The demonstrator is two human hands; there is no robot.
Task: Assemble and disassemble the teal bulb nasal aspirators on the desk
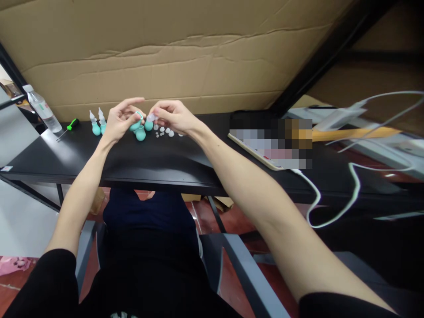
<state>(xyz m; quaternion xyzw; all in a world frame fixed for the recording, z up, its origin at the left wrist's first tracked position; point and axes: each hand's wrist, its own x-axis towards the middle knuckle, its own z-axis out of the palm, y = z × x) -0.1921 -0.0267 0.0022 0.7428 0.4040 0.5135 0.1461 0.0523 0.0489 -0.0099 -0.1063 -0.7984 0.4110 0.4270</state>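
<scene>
My left hand [123,118] is closed around a teal rubber bulb [135,126], its round open mouth turned up between thumb and fingers. Just right of it, my right hand [172,115] pinches a small translucent plastic piece [151,117] close to that mouth; a gap seems to remain between them. Below the hands, another teal bulb [140,134] stands on the black table with its neck open. One more teal bulb [149,125] is partly hidden behind my right fingers. Several small white plastic pieces [170,132] lie scattered under my right hand.
Two teal bulbs with clear pointed nozzles [96,126] stand left of my hands. Farther left are a green-handled screwdriver [73,125] and a water bottle [43,109]. A tablet-like device [258,152], partly blurred out, lies right with a white cable [316,194]. Cardboard [165,57] backs the table [159,165].
</scene>
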